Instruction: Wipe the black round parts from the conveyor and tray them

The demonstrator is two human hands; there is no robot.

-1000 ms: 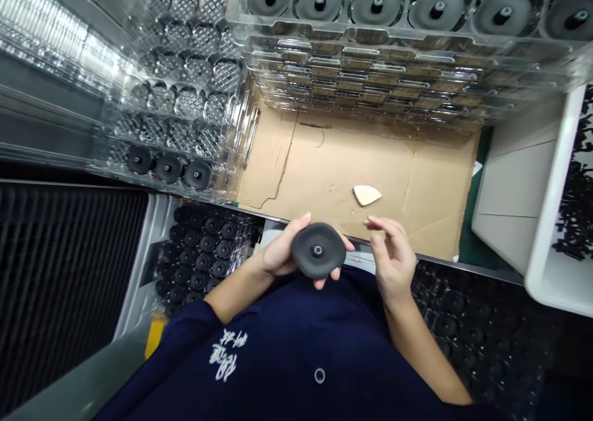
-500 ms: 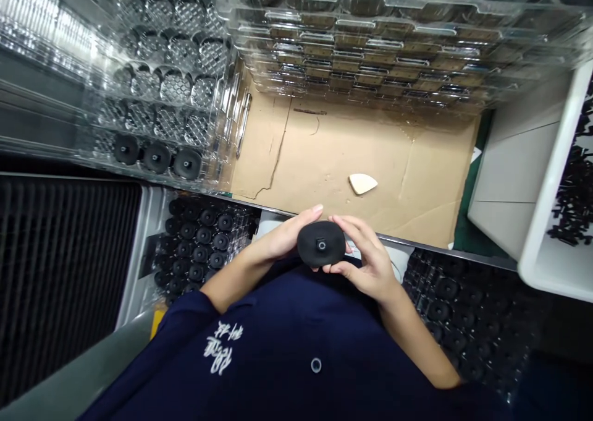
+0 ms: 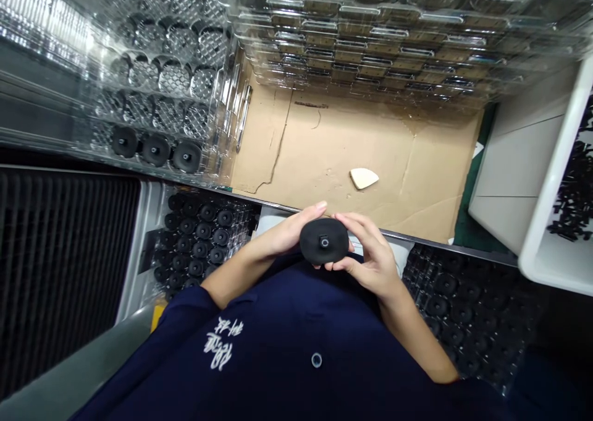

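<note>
A round black part (image 3: 324,242) with a small raised stub at its centre is held between both hands, close to my body and just below the bench edge. My left hand (image 3: 293,230) wraps its left side, the fingers partly hidden behind it. On the right side, my right hand (image 3: 368,248) grips the rim with thumb and fingers. Beyond the hands, a small cream wedge-shaped piece (image 3: 364,178) lies on the cardboard (image 3: 343,143).
Stacked clear trays (image 3: 380,44) stand at the back. A clear tray at left (image 3: 173,78) holds three black parts (image 3: 155,149). A white bin (image 3: 542,260) with small black pieces is at right. More filled trays (image 3: 199,238) sit below the bench.
The black part and both hands appear very slightly further right in the view. The back trays sit higher in the picture. The grip of both hands looks the same.
</note>
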